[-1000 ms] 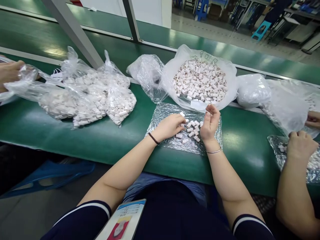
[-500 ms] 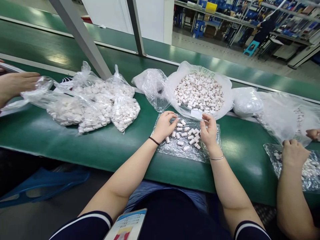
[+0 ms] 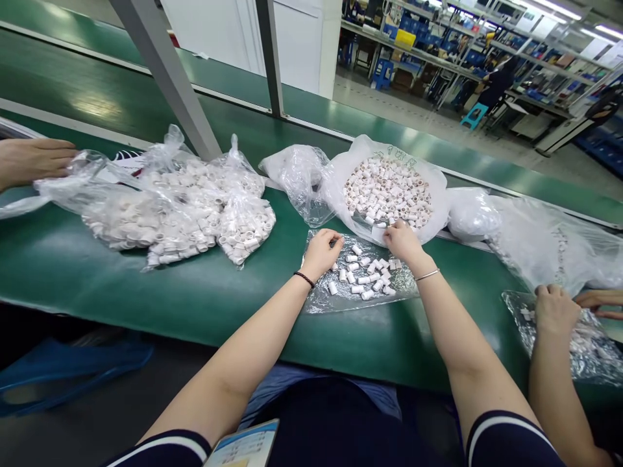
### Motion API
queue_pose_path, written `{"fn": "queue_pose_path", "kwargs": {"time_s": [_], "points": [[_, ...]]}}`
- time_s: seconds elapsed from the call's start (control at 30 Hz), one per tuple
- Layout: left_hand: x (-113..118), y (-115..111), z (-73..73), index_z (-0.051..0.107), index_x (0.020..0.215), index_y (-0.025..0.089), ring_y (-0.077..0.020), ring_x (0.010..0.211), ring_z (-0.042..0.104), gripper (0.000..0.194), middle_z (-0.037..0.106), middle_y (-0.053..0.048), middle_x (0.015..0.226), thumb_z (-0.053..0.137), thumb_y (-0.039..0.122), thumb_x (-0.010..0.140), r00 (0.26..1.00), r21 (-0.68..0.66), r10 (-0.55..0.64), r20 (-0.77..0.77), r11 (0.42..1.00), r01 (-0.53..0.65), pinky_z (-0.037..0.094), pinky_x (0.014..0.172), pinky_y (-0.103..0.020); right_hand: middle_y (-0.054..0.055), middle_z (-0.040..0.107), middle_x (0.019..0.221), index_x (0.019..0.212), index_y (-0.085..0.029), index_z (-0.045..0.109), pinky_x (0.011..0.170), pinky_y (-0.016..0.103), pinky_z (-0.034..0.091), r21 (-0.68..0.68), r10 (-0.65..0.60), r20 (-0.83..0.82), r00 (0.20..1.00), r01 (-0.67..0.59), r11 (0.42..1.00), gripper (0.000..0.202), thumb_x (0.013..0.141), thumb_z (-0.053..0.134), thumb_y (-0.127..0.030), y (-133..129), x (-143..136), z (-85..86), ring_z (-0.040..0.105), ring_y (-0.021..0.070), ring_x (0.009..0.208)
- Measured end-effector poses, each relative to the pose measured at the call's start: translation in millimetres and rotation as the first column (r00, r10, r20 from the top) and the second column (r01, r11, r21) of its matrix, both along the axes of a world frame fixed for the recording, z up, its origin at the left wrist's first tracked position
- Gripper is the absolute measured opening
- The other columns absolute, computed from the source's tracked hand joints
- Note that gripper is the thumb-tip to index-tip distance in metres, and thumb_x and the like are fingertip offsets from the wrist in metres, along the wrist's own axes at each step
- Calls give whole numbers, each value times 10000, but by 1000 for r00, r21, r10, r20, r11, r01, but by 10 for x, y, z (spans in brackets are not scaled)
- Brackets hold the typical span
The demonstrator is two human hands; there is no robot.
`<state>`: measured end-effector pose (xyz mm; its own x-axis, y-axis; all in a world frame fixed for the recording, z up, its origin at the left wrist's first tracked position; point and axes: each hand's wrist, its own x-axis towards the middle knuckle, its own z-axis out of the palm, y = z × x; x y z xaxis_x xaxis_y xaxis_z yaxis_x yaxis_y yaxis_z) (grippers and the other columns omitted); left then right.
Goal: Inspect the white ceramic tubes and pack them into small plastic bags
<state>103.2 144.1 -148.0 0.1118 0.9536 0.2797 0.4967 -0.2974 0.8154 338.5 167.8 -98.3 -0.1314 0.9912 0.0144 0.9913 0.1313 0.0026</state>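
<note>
Short white tubes lie scattered on a flat clear plastic bag on the green bench. My left hand rests at the left of this bag, fingers curled in; anything inside them is hidden. My right hand reaches to the front rim of a large open plastic bag heaped with more white tubes. Its fingers are closed beside a small white slip; what they grip, if anything, I cannot make out.
Several clear bags filled with tubes lie to the left, near another person's hand. Crumpled bags flank the open bag. At right, a co-worker's hands work over another flat bag. A grey post rises behind.
My right hand has moved forward from the flat bag to the open bag's rim, its fingers closing. My left fingers have curled in. The co-worker's hands at right have shifted closer together.
</note>
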Motion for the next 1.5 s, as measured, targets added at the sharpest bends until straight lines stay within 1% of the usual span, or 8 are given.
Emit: {"fn": "queue_pose_path", "kwargs": {"time_s": [0.37, 0.5, 0.63, 0.77, 0.97, 1.2, 1.37, 1.5], "points": [[10, 26, -16, 645, 809, 210, -234, 970, 604, 122, 688, -59, 944, 544, 253, 861, 993, 4, -39, -107, 999, 39, 459, 927, -394, 145, 602, 1301, 1264, -116, 566, 1024, 356, 411, -190, 164, 31, 986, -155, 970, 378, 927, 398, -140, -327, 97, 23, 558, 250, 1192], [10, 28, -14, 652, 815, 209, -239, 967, 600, 133, 693, -57, 949, 539, 260, 864, 989, 6, -53, -136, 999, 54, 450, 924, -397, 131, 651, 1229, 1267, -155, 565, 957, 337, 456, -201, 86, 45, 995, -75, 977, 362, 963, 380, -226, -118, 180, 181, 622, 236, 1101], [10, 19, 5, 659, 823, 204, -250, 956, 593, 151, 696, -69, 966, 530, 269, 867, 984, 6, -55, -170, 998, 56, 451, 910, -406, 272, 601, 1215, 1239, -45, 546, 920, 434, 462, -135, -95, 103, 990, 109, 985, 387, 917, 481, -250, 202, 220, 276, 604, 341, 1110], [14, 14, 33, 663, 820, 214, -249, 954, 594, 158, 701, -60, 961, 525, 274, 867, 979, 6, -61, -196, 998, 64, 457, 899, -400, 278, 600, 1170, 1217, -53, 557, 863, 431, 484, -129, -147, 97, 984, 159, 979, 451, 833, 630, -278, 430, 94, 197, 629, 359, 1034], [20, 17, 60, 678, 824, 220, -261, 946, 594, 173, 709, -62, 951, 523, 287, 860, 976, -3, -74, -206, 997, 75, 470, 850, -404, 206, 491, 1350, 1421, -114, 365, 986, 391, 433, 4, -53, 6, 999, 53, 999, 597, 886, 536, -315, 575, -163, 61, 526, 314, 1196], [20, 3, 85, 672, 815, 211, -253, 954, 598, 168, 711, -56, 960, 525, 274, 867, 974, -2, -80, -214, 997, 81, 461, 862, -400, 138, 404, 1473, 1428, -178, 410, 1088, 394, 359, 31, 85, -45, 995, -83, 996, 576, 859, 477, -240, 636, -267, -2, 437, 283, 1303], [17, -1, 94, 671, 825, 210, -250, 949, 602, 167, 706, -58, 954, 529, 282, 873, 970, 1, -82, -230, 996, 85, 465, 851, -390, 137, 368, 1502, 1426, -272, 422, 1061, 506, 368, 32, 58, -56, 997, -57, 998, 546, 913, 452, -459, 722, -396, -72, 409, 331, 1328], [14, 2, 97, 676, 839, 207, -250, 955, 601, 175, 707, -60, 966, 521, 279, 877, 967, 5, -88, -240, 996, 92, 462, 853, -389, 128, 366, 1499, 1373, -297, 479, 1013, 565, 381, 57, -7, -53, 999, 10, 998, 460, 944, 402, -443, 768, -519, -151, 400, 349, 1312]]}}
